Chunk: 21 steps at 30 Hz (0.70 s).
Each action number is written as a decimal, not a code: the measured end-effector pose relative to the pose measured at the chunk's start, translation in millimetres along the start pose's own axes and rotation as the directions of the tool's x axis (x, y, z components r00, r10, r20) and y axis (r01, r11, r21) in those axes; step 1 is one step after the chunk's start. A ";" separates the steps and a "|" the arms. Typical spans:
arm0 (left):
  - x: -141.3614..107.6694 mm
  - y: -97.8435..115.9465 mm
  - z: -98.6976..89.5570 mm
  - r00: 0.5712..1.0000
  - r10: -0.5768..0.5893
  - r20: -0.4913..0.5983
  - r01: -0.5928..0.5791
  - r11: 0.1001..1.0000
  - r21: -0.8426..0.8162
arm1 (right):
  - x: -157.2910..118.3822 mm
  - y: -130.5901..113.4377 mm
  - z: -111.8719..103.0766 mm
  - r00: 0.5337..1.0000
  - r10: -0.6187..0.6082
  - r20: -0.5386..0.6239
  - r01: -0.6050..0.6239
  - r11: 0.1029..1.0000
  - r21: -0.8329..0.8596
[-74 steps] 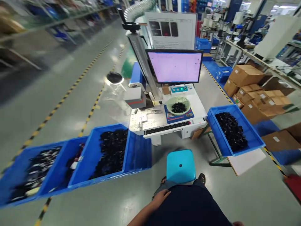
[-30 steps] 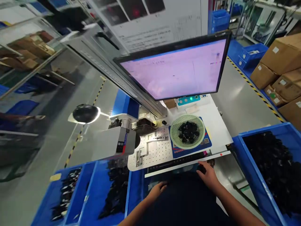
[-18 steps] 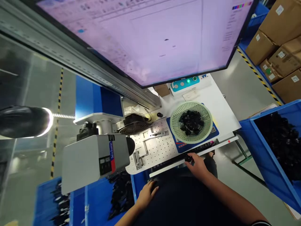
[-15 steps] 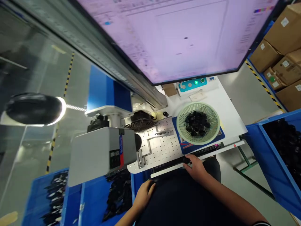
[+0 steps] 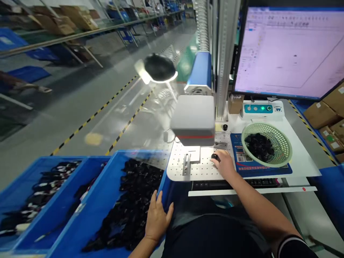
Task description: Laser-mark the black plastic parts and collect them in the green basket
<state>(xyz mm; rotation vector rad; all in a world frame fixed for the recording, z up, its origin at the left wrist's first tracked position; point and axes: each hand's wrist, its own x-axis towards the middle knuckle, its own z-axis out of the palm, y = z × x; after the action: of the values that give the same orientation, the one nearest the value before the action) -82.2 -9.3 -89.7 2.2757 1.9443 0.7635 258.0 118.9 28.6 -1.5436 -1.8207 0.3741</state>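
Between the thumb and fingers of my right hand [image 5: 223,163] is a small round black part [image 5: 214,156], too small to tell its kind. That hand is over the perforated metal plate [image 5: 178,168], just right of a bracket [image 5: 186,164] fixed there. My left hand [image 5: 158,216] has its fingers spread and holds nothing. It hovers at the right side of a blue bin [image 5: 88,211] full of black parts [image 5: 139,186]. A pale green basket [image 5: 286,143] with black parts [image 5: 259,146] in it stands on a blue mat [image 5: 242,168], right of my right hand.
A grey machine head [image 5: 192,120] hangs over the plate, with a ring-lit lamp [image 5: 159,68] to its left. A monitor [image 5: 290,53] stands at the back right above a control box [image 5: 263,109]. A keyboard [image 5: 205,185] lies below the table's front edge.
My view has swung left. The right hand has moved from the front edge to above the plate, still holding the black part. My left hand has moved out over the bin with fingers spread.
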 end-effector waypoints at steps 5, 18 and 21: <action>-0.8 3.9 -1.6 0.992 -0.069 -0.105 0.065 0.997 -0.039 | 27.5 -21.6 24.5 0.995 0.093 0.031 -0.091 0.994 -0.061; 0.4 1.9 -3.7 0.987 -0.114 -0.109 0.104 0.990 -0.097 | 21.0 -22.8 38.1 0.981 0.185 -0.059 -0.187 0.981 -0.046; 0.5 3.8 -7.1 0.991 -0.108 -0.073 0.102 0.991 -0.082 | 21.5 -25.7 43.2 0.977 0.193 -0.094 -0.199 0.978 -0.067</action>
<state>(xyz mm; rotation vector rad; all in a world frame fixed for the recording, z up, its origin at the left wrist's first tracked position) -81.5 -11.5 -82.0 2.1113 2.0105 0.9115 209.3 142.4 21.2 -1.7719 -1.6376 0.3270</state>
